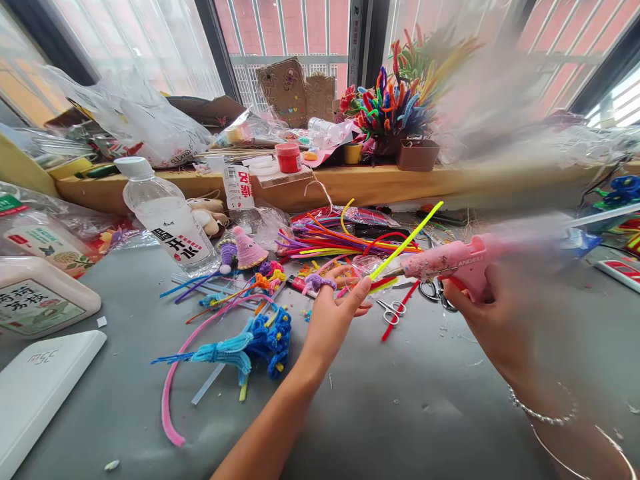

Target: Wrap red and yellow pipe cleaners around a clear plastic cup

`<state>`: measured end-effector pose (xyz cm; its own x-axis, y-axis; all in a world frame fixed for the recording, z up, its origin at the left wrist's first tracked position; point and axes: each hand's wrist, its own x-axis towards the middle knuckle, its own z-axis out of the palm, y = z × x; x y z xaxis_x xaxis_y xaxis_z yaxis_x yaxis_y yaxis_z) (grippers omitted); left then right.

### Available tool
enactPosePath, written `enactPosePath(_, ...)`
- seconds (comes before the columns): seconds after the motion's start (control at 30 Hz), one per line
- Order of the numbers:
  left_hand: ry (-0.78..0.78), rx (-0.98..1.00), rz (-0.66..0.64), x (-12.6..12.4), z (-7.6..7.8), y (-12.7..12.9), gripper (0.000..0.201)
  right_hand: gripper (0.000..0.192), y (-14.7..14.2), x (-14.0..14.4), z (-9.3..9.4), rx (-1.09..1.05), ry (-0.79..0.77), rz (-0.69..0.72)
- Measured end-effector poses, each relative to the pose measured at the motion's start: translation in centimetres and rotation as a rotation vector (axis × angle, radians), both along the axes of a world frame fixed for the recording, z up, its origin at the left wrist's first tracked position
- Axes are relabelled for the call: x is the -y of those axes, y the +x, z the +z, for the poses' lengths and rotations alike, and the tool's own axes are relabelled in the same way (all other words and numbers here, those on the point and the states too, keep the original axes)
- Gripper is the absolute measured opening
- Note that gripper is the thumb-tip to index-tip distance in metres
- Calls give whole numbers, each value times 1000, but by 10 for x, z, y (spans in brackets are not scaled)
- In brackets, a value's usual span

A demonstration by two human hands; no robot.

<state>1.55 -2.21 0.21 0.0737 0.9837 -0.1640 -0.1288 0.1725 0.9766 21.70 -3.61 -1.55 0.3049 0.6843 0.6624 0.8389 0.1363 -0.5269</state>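
My left hand (333,313) is closed on a yellow-green pipe cleaner (413,235) that points up and to the right. A purple fuzzy ring (319,282) appears to sit on one of its fingers. My right hand (505,333), partly blurred, grips a pink hot glue gun (473,261) by its handle. The gun's metal nozzle (393,273) is at the lower part of the pipe cleaner, close to my left fingertips; whether they touch I cannot tell. Below the nozzle lie small scissors (391,311) and a red pipe cleaner (400,313).
Blue pipe-cleaner flowers (270,340) and a curved pink pipe cleaner (167,400) lie left. A water bottle (170,220) stands behind them. Loose pipe cleaners (325,237) are heaped beyond my hands. A wooden ledge (345,179) carries pots, bags and a red jar (289,159).
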Motion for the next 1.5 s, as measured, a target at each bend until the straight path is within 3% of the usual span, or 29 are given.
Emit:
enactPosePath(1.23, -13, -13, 9, 0, 0, 0, 64, 35, -7, 8, 24, 233, 54, -13)
enactPosePath(1.5, -7, -25, -2, -1, 0, 0, 64, 33, -8, 7, 25, 312, 178, 33)
